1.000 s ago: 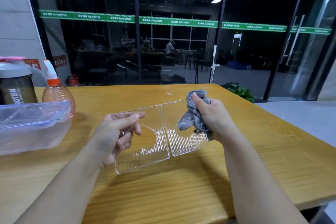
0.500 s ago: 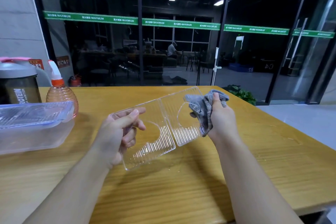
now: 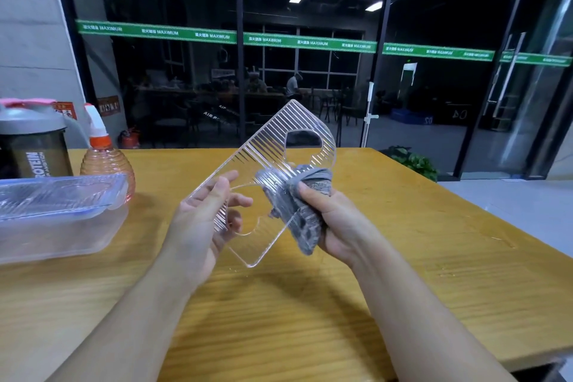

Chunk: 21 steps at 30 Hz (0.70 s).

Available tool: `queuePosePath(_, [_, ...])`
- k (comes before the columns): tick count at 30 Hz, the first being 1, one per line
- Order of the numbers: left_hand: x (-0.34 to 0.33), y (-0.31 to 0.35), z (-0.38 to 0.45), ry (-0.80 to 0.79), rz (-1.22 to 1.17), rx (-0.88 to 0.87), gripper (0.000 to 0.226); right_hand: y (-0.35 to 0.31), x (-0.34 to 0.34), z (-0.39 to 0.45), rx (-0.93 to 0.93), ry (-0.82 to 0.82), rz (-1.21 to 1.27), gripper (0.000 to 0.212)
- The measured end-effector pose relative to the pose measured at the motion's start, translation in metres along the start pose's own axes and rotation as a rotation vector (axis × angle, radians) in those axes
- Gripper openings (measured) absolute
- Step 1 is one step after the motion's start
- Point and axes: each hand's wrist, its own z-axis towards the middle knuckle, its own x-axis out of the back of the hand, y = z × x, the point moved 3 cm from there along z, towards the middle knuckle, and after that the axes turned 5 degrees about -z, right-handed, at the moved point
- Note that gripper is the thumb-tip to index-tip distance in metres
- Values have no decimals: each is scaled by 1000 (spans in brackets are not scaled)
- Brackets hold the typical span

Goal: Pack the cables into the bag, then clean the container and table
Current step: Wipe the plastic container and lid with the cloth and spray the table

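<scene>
Two bare hands hold a clear ribbed plastic divider panel up above the wooden table, tilted so that one rounded corner points up and far while the opposite corner points down toward the tabletop. The panel has two half-round cutouts, one near its upper end and one near its lower middle, and a raised ridge crosses it between the two halves.

The left hand grips the panel's lower left edge, with the thumb across the near face and the fingers showing through the clear plastic behind it. The right hand clutches a crumpled grey cloth, fingers curled round it, and presses the cloth against the panel's right edge near the middle; part of the cloth wraps behind the plastic and shows through it.

At the left of the table sits a clear plastic storage container with its ribbed lid resting on top, well apart from the hands. Just beyond it, at the far left, stand an orange spray bottle with a white nozzle and a dark shaker bottle with a grey cap. A few wet patches glisten on the tabletop at the right. Beyond the table's far edge is a glass wall with a green strip across it, and a potted plant on the floor to the right.
</scene>
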Motion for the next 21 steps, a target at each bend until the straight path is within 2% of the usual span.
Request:
queuePosePath(5, [-6,-11,-2,-116,93,95,36,5,-1,2,18,37,20,29])
queuePosePath(8, [-8,-16,-4,-163,154,109,34,2,1,6,90,116,18,18])
queuePosePath(10, [-11,-17,-5,-183,174,107,32,2,1,6,114,172,-42,26])
queuePosePath(14, [-12,-15,-5,-170,167,94,28,4,1,3,116,290,-186,36])
queuePosePath(18, [-13,-14,-5,-135,137,29,34,1,4,3,169,406,-134,37])
queuePosePath(21, [-9,-12,-4,-82,161,-13,27,-4,14,4,249,524,-105,35])
